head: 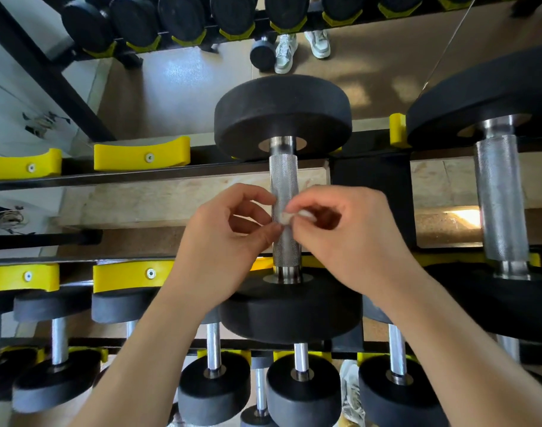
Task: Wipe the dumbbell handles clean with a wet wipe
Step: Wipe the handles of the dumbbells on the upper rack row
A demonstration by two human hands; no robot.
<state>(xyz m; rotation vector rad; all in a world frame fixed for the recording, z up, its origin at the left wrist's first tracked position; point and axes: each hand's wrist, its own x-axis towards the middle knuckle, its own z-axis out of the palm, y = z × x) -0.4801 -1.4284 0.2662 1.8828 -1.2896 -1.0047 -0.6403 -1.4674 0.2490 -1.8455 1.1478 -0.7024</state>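
Right hand [356, 241] pinches wipe [286, 217] at the handle [283, 174], left hand [220, 241] seemingly pinching it too

Black rack [109, 177] with yellow cradles [141, 155], 2 big dumbbells [282, 115] across its upper rails, smaller dumbbells [214, 386] below

Centre dumbbell handle [283, 177]: upper stretch bare, reachable from the left. It is bounded above by the upper head [282, 109] and below by the lower head [291, 315]. Mid-handle is crowded by the left hand [223, 241] and right hand [356, 238], both pinching a wet wipe [286, 217]. Just right of the handle: black rack upright [371, 195], then a larger dumbbell [500, 198]. Centre left of frame: open gap between the rails, beside an unoccupied yellow cradle [141, 157].
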